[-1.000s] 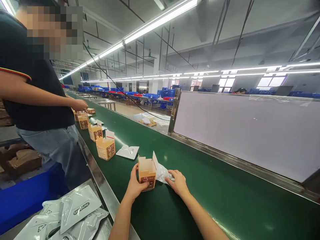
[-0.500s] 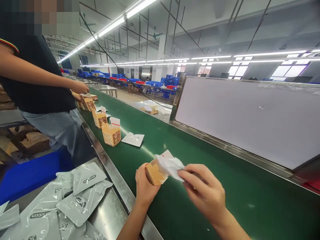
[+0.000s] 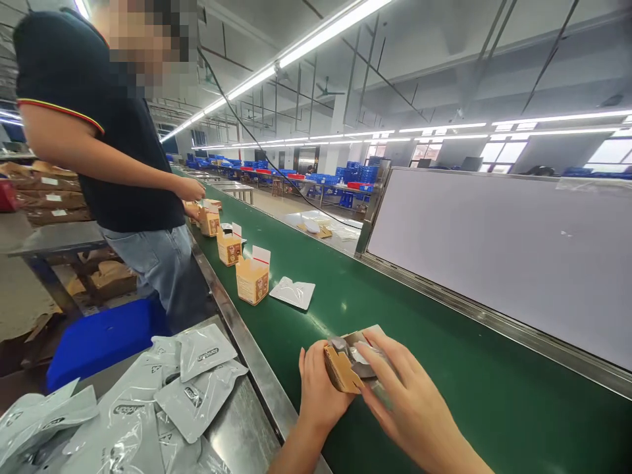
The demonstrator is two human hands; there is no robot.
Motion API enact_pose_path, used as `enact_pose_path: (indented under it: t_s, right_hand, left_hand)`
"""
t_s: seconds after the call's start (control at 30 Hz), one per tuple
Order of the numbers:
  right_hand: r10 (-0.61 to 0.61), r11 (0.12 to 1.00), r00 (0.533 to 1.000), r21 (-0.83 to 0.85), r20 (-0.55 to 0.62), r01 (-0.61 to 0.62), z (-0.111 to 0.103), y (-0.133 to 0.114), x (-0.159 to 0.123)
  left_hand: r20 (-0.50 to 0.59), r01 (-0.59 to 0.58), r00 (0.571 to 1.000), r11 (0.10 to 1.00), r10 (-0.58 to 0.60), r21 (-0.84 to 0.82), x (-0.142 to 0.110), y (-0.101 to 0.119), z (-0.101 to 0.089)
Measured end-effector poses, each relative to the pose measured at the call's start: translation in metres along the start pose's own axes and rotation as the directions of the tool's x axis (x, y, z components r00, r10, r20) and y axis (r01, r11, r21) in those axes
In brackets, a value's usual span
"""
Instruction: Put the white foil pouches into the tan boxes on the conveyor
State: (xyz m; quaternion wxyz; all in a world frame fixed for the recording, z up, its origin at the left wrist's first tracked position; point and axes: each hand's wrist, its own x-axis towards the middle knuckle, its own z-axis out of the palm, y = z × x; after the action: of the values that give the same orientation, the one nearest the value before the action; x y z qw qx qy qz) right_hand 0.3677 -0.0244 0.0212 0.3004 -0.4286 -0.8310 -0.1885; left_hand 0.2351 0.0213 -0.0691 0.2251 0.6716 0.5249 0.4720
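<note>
My left hand [image 3: 320, 388] is wrapped round a small orange-brown carton [image 3: 340, 370] with its flaps up, tilted over the green belt. In the carton's open mouth sits a silvery-white pouch [image 3: 363, 359], partly inside. The fingers of my right hand [image 3: 402, 382] are bent over that mouth and grip the pouch; its lower part is hidden by the carton and my fingers. Farther along the belt stands an open carton [image 3: 253, 280] with a raised white flap, and a white pouch [image 3: 293, 293] lies flat beside it.
A heap of sealed pouches [image 3: 197, 395] lies on the steel table [image 3: 247, 421] at left. A co-worker [image 3: 113, 145] stands beyond, hands at another carton [image 3: 210, 220]. A blue stool [image 3: 106, 336] is by the table. A white panel [image 3: 494, 257] borders the green belt [image 3: 444, 336].
The pouch has gone from above the carton down into its mouth, my right hand following. The view has turned left, showing more of the co-worker.
</note>
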Motion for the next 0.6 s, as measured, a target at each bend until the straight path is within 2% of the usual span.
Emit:
enact_pose_path:
  t_s: [0.03,0.07,0.1,0.13,0.2,0.27,0.33,0.4,0.43,0.47,0.53,0.57,0.6]
  right_hand:
    - [-0.011,1.0,1.0,-0.028,-0.007,0.011,-0.002,0.001,-0.004]
    - [-0.022,1.0,0.998,-0.015,0.056,0.023,-0.005,0.001,-0.006]
    - [-0.028,0.999,0.985,0.035,0.171,0.022,-0.009,0.001,-0.006]
    - [-0.027,0.994,0.949,0.108,0.315,-0.008,-0.014,0.001,-0.004]
    - [-0.002,0.952,0.822,0.253,0.569,-0.173,-0.022,0.0,0.006]
    - [0.031,0.88,0.678,0.302,0.734,-0.366,-0.024,-0.001,0.02]
    - [0.062,0.857,0.563,0.245,0.824,-0.453,-0.019,0.0,0.034]
    - [0.139,0.875,0.509,0.135,0.849,-0.464,-0.013,0.005,0.04]
    - [0.18,0.884,0.518,0.094,0.836,-0.459,-0.01,0.009,0.038]
    - [0.217,0.889,0.552,0.071,0.805,-0.452,-0.01,0.015,0.031]
    - [0.258,0.908,0.685,0.071,0.681,-0.413,-0.016,0.03,0.006]
    - [0.266,0.923,0.772,0.079,0.577,-0.377,-0.022,0.038,-0.012]
    - [0.282,0.935,0.849,0.072,0.447,-0.349,-0.029,0.046,-0.032]
  left_hand:
    - [-0.004,-0.002,1.0,1.0,0.002,-0.003,-0.001,0.001,0.001]
    - [-0.01,-0.016,1.0,1.0,0.016,-0.001,-0.001,0.001,0.003]
    - [-0.02,-0.03,0.999,1.0,0.03,0.005,-0.003,0.0,0.006]
    - [-0.034,-0.044,0.998,0.999,0.045,0.012,-0.004,-0.001,0.01]
    - [-0.053,-0.079,0.995,0.997,0.08,0.021,-0.007,-0.005,0.016]
    - [-0.026,-0.125,0.992,0.992,0.126,0.008,-0.01,-0.009,0.021]
    - [0.054,-0.17,0.984,0.985,0.172,-0.032,-0.011,-0.012,0.02]
    - [0.142,-0.164,0.974,0.983,0.175,-0.085,-0.01,-0.013,0.013]
    - [0.189,-0.152,0.967,0.982,0.171,-0.114,-0.008,-0.013,0.009]
    - [0.232,-0.136,0.958,0.98,0.167,-0.143,-0.007,-0.012,0.004]
    - [0.267,-0.101,0.951,0.973,0.155,-0.207,-0.002,-0.012,-0.005]
    - [0.24,-0.079,0.961,0.969,0.136,-0.232,0.001,-0.013,-0.009]
    - [0.165,-0.046,0.982,0.968,0.089,-0.247,0.005,-0.015,-0.012]
